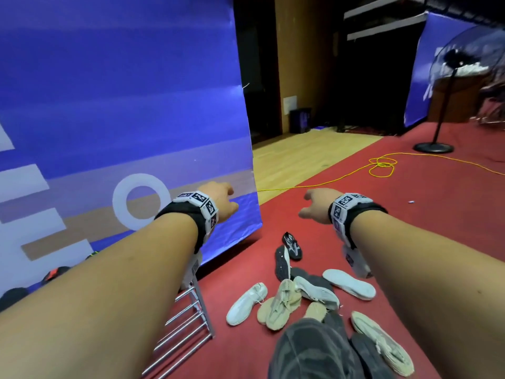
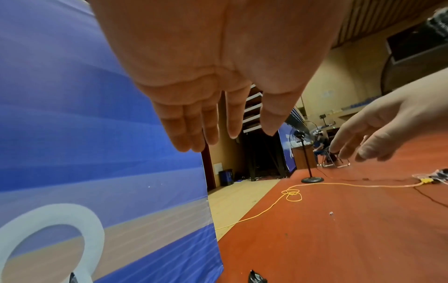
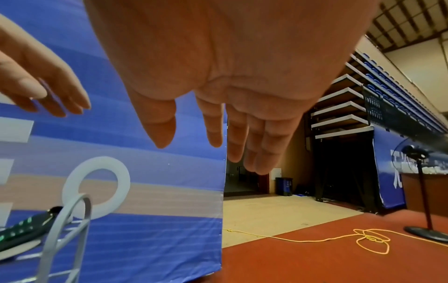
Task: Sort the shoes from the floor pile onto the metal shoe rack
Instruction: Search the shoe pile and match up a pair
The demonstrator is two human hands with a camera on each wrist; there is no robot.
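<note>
Blue banner [image 1: 123, 105], writing unreadable | left hand [image 1: 221, 199] grip spread, empty | right hand [image 1: 318, 205] grip spread, empty

White, beige and dark shoes [image 1: 300, 294] lie jumbled on the red floor [image 1: 410, 228], several overturned. The metal shoe rack [image 1: 188, 324] stands just left of them, against the blue banner, with dark shoes on it.

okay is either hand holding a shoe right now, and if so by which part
Nothing is held. The left hand and the right hand are both raised with fingers straight and empty; the shoes lie on the floor.
</note>
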